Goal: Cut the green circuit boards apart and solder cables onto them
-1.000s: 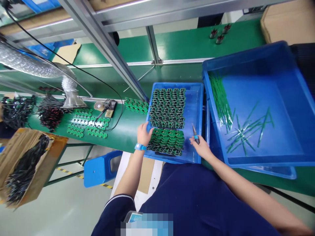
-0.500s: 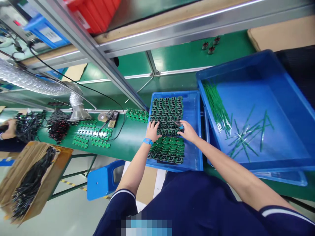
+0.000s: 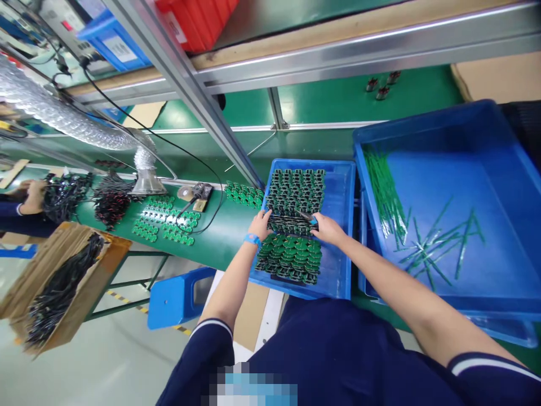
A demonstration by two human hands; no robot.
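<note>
Head view: at the centre of the frame, a worker's left hand point(image 3: 260, 224), a blue band point(image 3: 252, 240) on its wrist, lies on the left edge of a stack of dark circuit boards point(image 3: 297, 189) in a small blue tray point(image 3: 343, 225); whether the fingers grip it cannot be told. The right hand point(image 3: 328, 230) is closed around a blue-handled tool point(image 3: 307, 216), its tip over the same stack. Round green boards point(image 3: 291, 255) fill the tray's near end. At right, a large blue bin point(image 3: 499, 186) holds green strips point(image 3: 385, 192). At far left, a co-worker's hand point(image 3: 31, 194) touches black cables point(image 3: 63, 194).
</note>
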